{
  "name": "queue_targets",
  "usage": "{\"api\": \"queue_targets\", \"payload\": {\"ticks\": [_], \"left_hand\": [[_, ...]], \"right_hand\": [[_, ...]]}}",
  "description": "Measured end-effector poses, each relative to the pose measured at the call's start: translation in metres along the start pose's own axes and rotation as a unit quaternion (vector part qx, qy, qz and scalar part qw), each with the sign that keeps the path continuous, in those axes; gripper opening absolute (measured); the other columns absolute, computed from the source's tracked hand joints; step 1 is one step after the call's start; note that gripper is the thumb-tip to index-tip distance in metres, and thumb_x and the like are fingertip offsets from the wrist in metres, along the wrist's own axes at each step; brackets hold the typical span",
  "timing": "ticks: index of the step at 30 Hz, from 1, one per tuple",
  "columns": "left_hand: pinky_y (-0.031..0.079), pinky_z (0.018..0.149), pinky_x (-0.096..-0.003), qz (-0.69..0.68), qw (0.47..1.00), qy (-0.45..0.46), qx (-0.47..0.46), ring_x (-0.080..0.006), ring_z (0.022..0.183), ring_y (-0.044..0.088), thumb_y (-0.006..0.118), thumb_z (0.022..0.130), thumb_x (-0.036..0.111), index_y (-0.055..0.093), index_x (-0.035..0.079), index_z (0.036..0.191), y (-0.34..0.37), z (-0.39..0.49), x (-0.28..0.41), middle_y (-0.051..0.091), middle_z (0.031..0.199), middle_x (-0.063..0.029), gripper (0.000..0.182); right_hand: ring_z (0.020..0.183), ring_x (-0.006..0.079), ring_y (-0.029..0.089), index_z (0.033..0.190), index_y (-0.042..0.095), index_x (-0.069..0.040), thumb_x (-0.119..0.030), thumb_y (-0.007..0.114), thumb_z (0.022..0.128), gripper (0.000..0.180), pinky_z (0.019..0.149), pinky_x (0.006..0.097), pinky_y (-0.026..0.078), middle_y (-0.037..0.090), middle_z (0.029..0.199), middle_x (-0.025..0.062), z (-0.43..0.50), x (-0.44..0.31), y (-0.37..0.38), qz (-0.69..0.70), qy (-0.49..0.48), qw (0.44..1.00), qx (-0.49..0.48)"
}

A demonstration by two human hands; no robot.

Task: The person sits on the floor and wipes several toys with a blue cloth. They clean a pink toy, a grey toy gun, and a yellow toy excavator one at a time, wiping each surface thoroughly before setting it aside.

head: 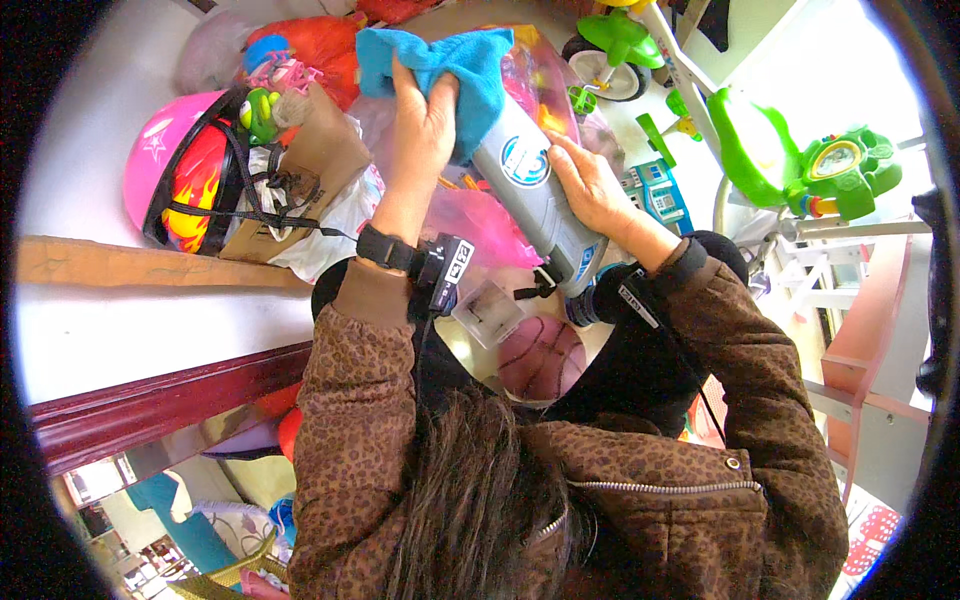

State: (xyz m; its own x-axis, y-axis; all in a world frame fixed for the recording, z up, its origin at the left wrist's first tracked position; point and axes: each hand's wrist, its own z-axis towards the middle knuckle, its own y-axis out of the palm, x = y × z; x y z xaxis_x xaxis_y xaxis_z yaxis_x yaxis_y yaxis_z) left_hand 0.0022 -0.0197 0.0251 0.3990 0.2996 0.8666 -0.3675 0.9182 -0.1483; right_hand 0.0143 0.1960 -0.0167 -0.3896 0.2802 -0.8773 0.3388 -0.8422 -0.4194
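Note:
A long grey plastic toy case (551, 214) with a round blue-and-white emblem is held up before me, slanting down to the right. My right hand (589, 184) grips its right side, thumb along the upper face. A turquoise cloth (480, 71) is bunched over its far end. My left hand (426, 120) holds this cloth, pressing it near the case's upper left end. The cloth hides that end. Below, between my knees, are a clear plastic box (489, 313) and a brownish-pink basketball (541, 356).
To the left are a pink helmet (161, 142), a flame-patterned red helmet (196, 187) and a cardboard box (330, 142). Pink plastic bagging (476, 225) lies under the case. On the right stand a green child's seat (754, 150) and a small wheel (611, 71); a wooden beam (150, 262) crosses the left.

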Motion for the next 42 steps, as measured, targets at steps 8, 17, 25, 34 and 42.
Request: {"api": "queue_targets", "payload": {"ticks": [8,17,25,34,42], "left_hand": [[0.042,0.089,-0.0311,-0.16,0.982,-0.087,0.054,-0.0162,0.1,0.054,0.051,0.095,0.029,0.048,0.005,0.121,-0.003,0.012,-0.003,0.057,0.11,-0.0055,0.035],[0.045,0.087,-0.0319,-0.111,0.967,-0.222,0.051,-0.017,0.099,0.056,0.049,0.094,0.042,0.052,0.002,0.123,0.007,-0.012,-0.009,0.06,0.11,-0.0077,0.05],[0.046,0.082,-0.0295,-0.141,0.939,-0.305,-0.067,-0.015,0.095,0.058,0.061,0.089,0.037,0.06,0.002,0.111,0.053,-0.071,-0.005,0.062,0.108,-0.0074,0.042],[0.048,0.082,-0.0287,-0.21,0.957,-0.186,0.081,-0.0135,0.093,0.058,0.065,0.086,0.035,0.058,0.003,0.111,0.01,0.005,-0.009,0.061,0.107,-0.0038,0.041],[0.049,0.079,-0.0291,-0.201,0.954,-0.217,0.043,-0.0139,0.091,0.059,0.066,0.085,0.038,0.058,0.004,0.112,0.007,-0.003,-0.005,0.061,0.105,-0.0047,0.044]], "right_hand": [[0.095,0.0406,0.061,0.126,0.046,0.002,-0.035,0.04,0.096,0.047,0.082,0.0427,0.047,0.061,0.099,0.0295,0.003,-0.006,-0.004,-0.026,-0.025,0.999,-0.02],[0.076,0.0438,0.061,0.121,0.046,-0.001,-0.028,0.041,0.096,0.038,0.068,0.0502,0.048,0.061,0.083,0.0285,0.002,-0.011,-0.004,-0.129,-0.012,0.992,-0.012],[0.072,0.0438,0.061,0.115,0.048,-0.004,-0.029,0.041,0.095,0.033,0.064,0.052,0.048,0.061,0.078,0.0272,0.021,-0.003,-0.007,-0.191,-0.039,0.977,0.087],[0.074,0.0438,0.061,0.12,0.047,-0.006,-0.035,0.038,0.096,0.039,0.067,0.0527,0.048,0.062,0.08,0.0266,0.011,-0.011,-0.001,-0.147,-0.053,0.987,0.028],[0.073,0.0432,0.061,0.123,0.044,-0.006,-0.033,0.042,0.095,0.039,0.065,0.0527,0.047,0.062,0.079,0.0262,0.01,-0.009,-0.004,-0.152,-0.065,0.986,0.033]]}}
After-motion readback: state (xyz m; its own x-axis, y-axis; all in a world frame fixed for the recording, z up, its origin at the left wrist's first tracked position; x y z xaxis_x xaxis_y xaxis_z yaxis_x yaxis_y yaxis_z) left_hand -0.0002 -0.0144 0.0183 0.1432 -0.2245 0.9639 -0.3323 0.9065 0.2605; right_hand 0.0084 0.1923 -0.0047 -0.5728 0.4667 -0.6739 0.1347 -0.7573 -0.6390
